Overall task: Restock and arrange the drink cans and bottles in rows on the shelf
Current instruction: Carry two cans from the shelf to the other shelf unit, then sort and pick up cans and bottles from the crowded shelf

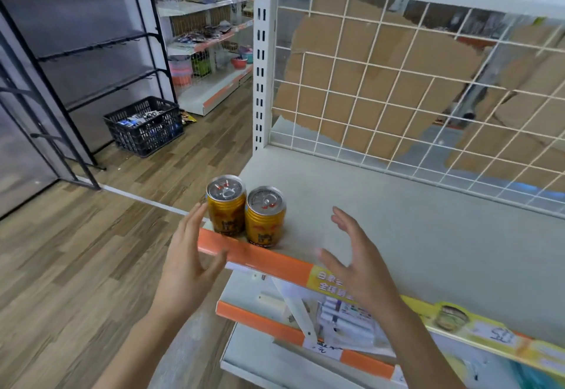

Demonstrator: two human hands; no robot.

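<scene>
Two gold drink cans stand upright side by side at the front left corner of the white shelf. The left can sits at the shelf's end; the right can touches it. My left hand hovers open just left of the cans, fingers straight, in front of the orange shelf edge strip. My right hand is open with fingers spread, to the right of the cans and apart from them. Neither hand holds anything.
A white wire grid with torn cardboard behind it backs the shelf. Lower shelves with orange strips sit below. A black crate of goods rests on the wood floor at left, beside a black rack.
</scene>
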